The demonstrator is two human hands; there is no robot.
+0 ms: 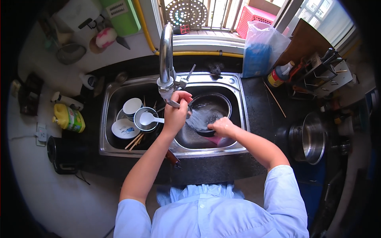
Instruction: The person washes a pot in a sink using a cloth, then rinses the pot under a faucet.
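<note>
My left hand (176, 112) is closed around the flexible spout of the chrome faucet (166, 56). Water sprays from its head into a dark round pan (227, 104) in the right basin of the steel double sink (102, 139). With its fingers on the pan's near rim, my right hand (222, 127) grips the edge. A pink cloth (215, 139) lies partly under the pan. In the left basin are stacked bowls (132, 106), a metal bowl with a white spoon (146, 118), an oval plate (125, 128) and several wooden chopsticks (135, 141).
A yellow detergent jug (69, 118) and black kettle (64, 154) stand left. On the right are a steel pot (314, 138), a chopstick (275, 99), a sauce bottle (279, 74) and a knife rack (324, 77). A scouring pad (216, 69) lies behind the sink.
</note>
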